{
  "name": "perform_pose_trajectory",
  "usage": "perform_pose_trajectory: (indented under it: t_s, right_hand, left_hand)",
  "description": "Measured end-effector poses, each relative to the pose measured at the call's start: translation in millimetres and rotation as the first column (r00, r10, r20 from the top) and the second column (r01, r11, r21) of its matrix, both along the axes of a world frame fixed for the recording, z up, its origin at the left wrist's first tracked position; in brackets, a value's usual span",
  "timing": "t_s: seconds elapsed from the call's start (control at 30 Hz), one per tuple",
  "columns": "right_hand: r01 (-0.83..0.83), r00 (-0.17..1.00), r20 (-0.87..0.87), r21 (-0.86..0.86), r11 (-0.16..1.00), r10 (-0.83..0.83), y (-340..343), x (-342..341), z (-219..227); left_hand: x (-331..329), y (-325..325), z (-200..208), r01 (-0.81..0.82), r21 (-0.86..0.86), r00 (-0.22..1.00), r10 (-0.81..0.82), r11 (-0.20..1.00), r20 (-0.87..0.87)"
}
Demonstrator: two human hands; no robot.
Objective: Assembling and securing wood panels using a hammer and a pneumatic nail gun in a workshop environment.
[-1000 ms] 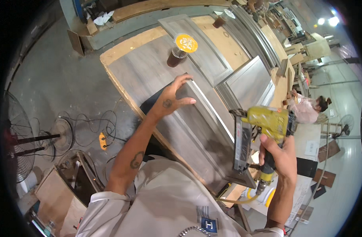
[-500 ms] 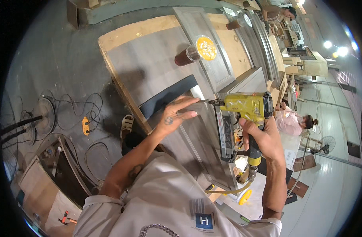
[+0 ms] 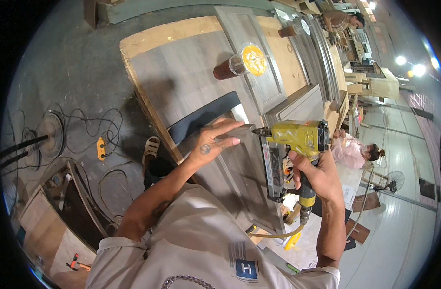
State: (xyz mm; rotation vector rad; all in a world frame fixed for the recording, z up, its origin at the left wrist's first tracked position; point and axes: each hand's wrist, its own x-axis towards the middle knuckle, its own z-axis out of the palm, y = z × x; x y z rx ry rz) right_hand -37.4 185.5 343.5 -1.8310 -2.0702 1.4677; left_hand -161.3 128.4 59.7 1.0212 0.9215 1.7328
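Observation:
My right hand [image 3: 314,176] is wrapped around the black grip of a yellow air nail gun [image 3: 300,135]. Its dark nose points left, at or very near the end of a grey wood-grain panel [image 3: 253,159]; whether they touch, I cannot tell. From the grip's base a yellowish air hose [image 3: 278,235] curves away. With thumb and forefinger stretched along either side, my left hand [image 3: 207,145] grips that panel's end, close to the nose. A dark strip-like board [image 3: 203,118] lies just beyond the left hand. The left hand's other fingers are mostly hidden.
On the wooden workbench [image 3: 129,50] stand a lidded drink cup [image 3: 230,67] and a second cup [image 3: 289,31]. Grey framed panels [image 3: 259,58] lie nearby. Cables, a yellow power strip [image 3: 101,149] and a floor fan [image 3: 52,132] are at left. Two people work at right.
The nail gun in my right hand has come slightly lower and nearer, its nose now close against the panel's end. My left hand keeps nearly the same place. The view has shifted a little.

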Motion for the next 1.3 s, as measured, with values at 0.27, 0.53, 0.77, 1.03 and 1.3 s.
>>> perform_pose_trajectory:
  t_s: [0.27, 0.53, 0.77, 1.03, 1.3]
  right_hand:
    - [0.002, 1.000, 0.015, 0.030, 1.000, -0.002, -3.3, -4.2, -1.1]
    - [0.053, 0.998, -0.019, 0.074, 0.996, -0.051, -9.2, -9.7, -1.5]
    - [0.009, 0.999, 0.036, 0.053, 0.999, -0.011, -6.3, -6.9, -0.6]
    - [-0.009, 1.000, 0.030, 0.072, 0.997, 0.006, -4.4, -4.7, -0.1]
    - [-0.027, 0.999, -0.023, 0.068, 0.997, 0.029, -1.7, -1.9, -2.6]
  left_hand:
    - [-1.8, -2.2, -3.0, 0.006, -0.018, 1.000, -0.006, 1.000, -0.008]
    - [-0.8, -1.6, 1.5, -0.071, 0.018, 0.997, 0.072, 0.997, -0.037]
    - [-3.3, -2.8, 1.6, 0.002, -0.024, 0.999, -0.003, 1.000, -0.032]
    - [-3.4, -1.5, 5.5, -0.006, -0.021, 0.999, 0.005, 1.000, -0.043]
    - [-0.1, -0.3, 0.7, -0.022, -0.013, 0.999, 0.021, 1.000, -0.047]
